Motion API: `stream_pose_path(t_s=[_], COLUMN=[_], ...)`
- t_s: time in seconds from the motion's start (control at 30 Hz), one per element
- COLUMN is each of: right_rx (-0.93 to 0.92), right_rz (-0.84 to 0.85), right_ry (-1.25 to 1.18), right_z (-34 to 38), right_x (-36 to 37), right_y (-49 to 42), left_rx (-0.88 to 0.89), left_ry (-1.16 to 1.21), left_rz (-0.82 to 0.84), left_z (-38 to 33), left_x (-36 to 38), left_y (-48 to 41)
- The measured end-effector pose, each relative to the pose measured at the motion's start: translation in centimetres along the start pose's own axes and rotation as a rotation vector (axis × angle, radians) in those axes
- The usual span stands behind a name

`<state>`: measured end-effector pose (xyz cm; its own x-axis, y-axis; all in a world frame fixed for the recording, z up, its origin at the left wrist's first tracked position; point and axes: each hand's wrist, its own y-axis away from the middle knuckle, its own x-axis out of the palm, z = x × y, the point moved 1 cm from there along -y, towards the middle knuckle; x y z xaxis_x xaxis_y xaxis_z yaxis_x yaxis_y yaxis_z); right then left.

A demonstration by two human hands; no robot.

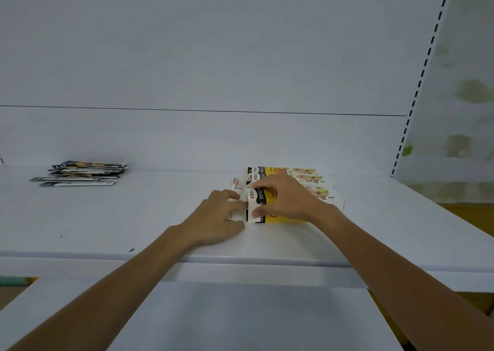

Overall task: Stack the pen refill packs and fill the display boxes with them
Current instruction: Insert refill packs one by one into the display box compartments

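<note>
Three yellow, white and black display boxes lie side by side on the white shelf (133, 217). My right hand (283, 198) grips the left end of the nearest display box (283, 218), fingers over its top and thumb on its front. My left hand (216, 217) rests flat beside that end, its fingers pressing the box's white end flap (238, 211). A second box (324, 187) and a third box (280, 171) lie behind it. A loose stack of pen refill packs (83, 172) sits far left on the shelf, away from both hands.
The shelf's front edge (240, 262) runs below my wrists, with another white shelf beneath it. A white back panel rises behind the boxes. A slotted upright (417, 93) stands at the right.
</note>
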<state>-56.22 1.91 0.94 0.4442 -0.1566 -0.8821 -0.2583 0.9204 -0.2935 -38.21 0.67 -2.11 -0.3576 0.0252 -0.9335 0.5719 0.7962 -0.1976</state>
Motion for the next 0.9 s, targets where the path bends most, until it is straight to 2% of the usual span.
stream_pose_path(t_s=[0.2, 0.33, 0.43, 0.67, 0.73, 0.83, 0.9], right_rx=[-0.068, -0.003, 0.034, -0.007, -0.01, 0.014, 0.003], right_rz=[-0.064, -0.04, -0.047, -0.077, -0.09, -0.092, -0.139], right_ry=[0.207, 0.302, 0.299, 0.159, 0.237, 0.494, 0.458], right_z=[-0.5, -1.8, -2.3, -1.9, -1.8, -1.2, -0.6], right_x=[0.0, -0.3, 0.0, 0.0, 0.1, 0.4, 0.3], right_y=[-0.1, 0.4, 0.6, 0.5, 0.4, -0.1, -0.7], left_rx=[-0.031, -0.005, 0.002, -0.049, -0.05, -0.055, -0.069], left_ry=[0.048, 0.088, 0.114, 0.073, 0.074, 0.101, 0.065], left_rz=[-0.039, 0.0, 0.012, 0.027, 0.019, -0.045, -0.117], left_z=[0.7, 0.4, -0.1, -0.4, -0.2, 0.4, 1.2], left_x=[0.4, 0.4, 0.8, 1.2, 1.4, 1.0, 0.5], left_y=[-0.3, -0.4, -0.8, -1.4, -1.3, -0.9, -0.5])
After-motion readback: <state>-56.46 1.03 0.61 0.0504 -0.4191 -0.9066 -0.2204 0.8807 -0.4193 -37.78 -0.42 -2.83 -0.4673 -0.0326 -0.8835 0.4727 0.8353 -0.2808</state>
